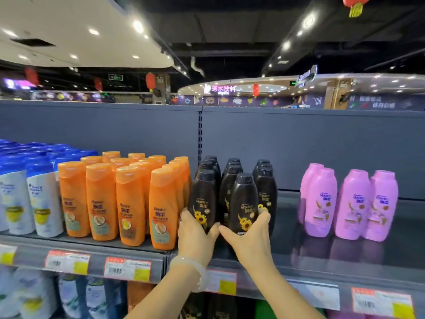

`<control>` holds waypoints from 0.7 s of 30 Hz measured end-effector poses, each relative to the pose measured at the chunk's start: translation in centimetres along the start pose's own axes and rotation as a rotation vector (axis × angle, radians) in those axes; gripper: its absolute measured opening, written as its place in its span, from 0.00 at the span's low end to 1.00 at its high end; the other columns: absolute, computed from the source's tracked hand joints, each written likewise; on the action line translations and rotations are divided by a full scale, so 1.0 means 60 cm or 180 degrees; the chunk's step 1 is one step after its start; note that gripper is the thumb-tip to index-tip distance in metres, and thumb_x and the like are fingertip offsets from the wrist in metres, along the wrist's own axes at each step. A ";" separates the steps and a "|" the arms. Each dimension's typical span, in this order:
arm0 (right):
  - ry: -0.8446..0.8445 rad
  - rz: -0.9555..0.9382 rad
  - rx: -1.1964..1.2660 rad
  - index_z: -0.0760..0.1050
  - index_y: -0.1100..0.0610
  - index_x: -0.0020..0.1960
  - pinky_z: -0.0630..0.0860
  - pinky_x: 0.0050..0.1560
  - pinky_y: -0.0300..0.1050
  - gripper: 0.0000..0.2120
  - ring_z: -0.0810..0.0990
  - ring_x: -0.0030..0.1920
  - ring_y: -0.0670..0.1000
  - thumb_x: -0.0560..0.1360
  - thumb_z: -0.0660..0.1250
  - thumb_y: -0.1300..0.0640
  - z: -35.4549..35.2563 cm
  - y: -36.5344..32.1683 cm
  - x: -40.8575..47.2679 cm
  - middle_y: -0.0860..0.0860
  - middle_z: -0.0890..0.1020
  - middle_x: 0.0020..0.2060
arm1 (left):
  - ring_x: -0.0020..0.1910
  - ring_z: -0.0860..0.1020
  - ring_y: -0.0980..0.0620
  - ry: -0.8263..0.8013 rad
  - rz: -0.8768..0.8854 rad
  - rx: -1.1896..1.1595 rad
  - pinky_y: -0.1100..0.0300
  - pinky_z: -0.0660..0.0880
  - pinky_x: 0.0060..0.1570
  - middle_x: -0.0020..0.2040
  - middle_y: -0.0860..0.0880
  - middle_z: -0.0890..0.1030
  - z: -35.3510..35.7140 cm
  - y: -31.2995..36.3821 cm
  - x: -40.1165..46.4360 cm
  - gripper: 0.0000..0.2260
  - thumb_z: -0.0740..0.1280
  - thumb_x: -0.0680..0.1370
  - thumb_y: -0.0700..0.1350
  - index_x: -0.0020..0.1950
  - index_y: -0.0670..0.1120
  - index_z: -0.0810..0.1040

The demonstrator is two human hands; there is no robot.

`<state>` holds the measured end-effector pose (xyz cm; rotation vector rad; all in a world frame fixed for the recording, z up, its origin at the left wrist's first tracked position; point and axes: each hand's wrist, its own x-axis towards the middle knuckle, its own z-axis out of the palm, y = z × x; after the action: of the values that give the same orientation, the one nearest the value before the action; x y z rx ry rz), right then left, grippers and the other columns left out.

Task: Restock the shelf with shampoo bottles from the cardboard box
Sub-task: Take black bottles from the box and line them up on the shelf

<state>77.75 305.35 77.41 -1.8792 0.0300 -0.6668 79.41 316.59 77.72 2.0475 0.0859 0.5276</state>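
Observation:
Black shampoo bottles with sunflower labels stand in three rows on the dark shelf (322,256). My left hand (195,236) grips the base of the front left black bottle (203,196). My right hand (248,238) grips the base of the front middle black bottle (243,201), which stands a little ahead of its row. Both bottles are upright on the shelf. The thumbs of the two hands almost touch between them. The cardboard box is out of view.
Orange bottles (131,203) crowd right beside the black ones on the left, with blue-capped white bottles (43,199) further left. Pink bottles (349,203) stand to the right, past a bare stretch of shelf. Price tags (126,269) line the shelf edge; more bottles sit below.

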 end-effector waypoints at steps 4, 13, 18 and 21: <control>-0.0043 -0.0017 -0.0405 0.55 0.54 0.67 0.76 0.56 0.43 0.44 0.71 0.59 0.49 0.61 0.79 0.50 -0.013 -0.003 -0.009 0.50 0.68 0.60 | 0.65 0.71 0.47 -0.0049 0.0076 0.0467 0.59 0.67 0.64 0.65 0.43 0.72 -0.011 -0.003 -0.015 0.32 0.67 0.74 0.54 0.70 0.40 0.60; -0.0281 0.0028 -0.1079 0.61 0.56 0.63 0.74 0.49 0.40 0.35 0.75 0.56 0.51 0.64 0.77 0.51 -0.030 -0.001 -0.020 0.53 0.72 0.58 | 0.65 0.72 0.51 -0.0125 0.0298 0.0996 0.63 0.70 0.62 0.67 0.46 0.71 -0.024 -0.018 -0.034 0.30 0.64 0.77 0.52 0.73 0.43 0.55; -0.0167 0.0021 -0.1145 0.62 0.55 0.61 0.78 0.54 0.49 0.34 0.76 0.55 0.51 0.63 0.77 0.50 -0.020 -0.003 -0.022 0.52 0.73 0.56 | 0.64 0.72 0.48 -0.0249 0.0290 0.1250 0.58 0.71 0.61 0.66 0.44 0.70 -0.027 -0.012 -0.029 0.32 0.65 0.76 0.54 0.73 0.42 0.55; -0.0150 0.0026 -0.1175 0.61 0.55 0.62 0.78 0.55 0.49 0.35 0.75 0.56 0.51 0.64 0.77 0.50 -0.019 -0.003 -0.024 0.52 0.73 0.57 | 0.65 0.71 0.47 -0.0297 0.0397 0.1379 0.56 0.70 0.62 0.67 0.44 0.70 -0.026 -0.010 -0.028 0.35 0.63 0.77 0.55 0.75 0.41 0.50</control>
<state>75.98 304.92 77.23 -2.2470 0.1385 -0.6430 77.36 317.72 77.33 2.5101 0.0168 0.5225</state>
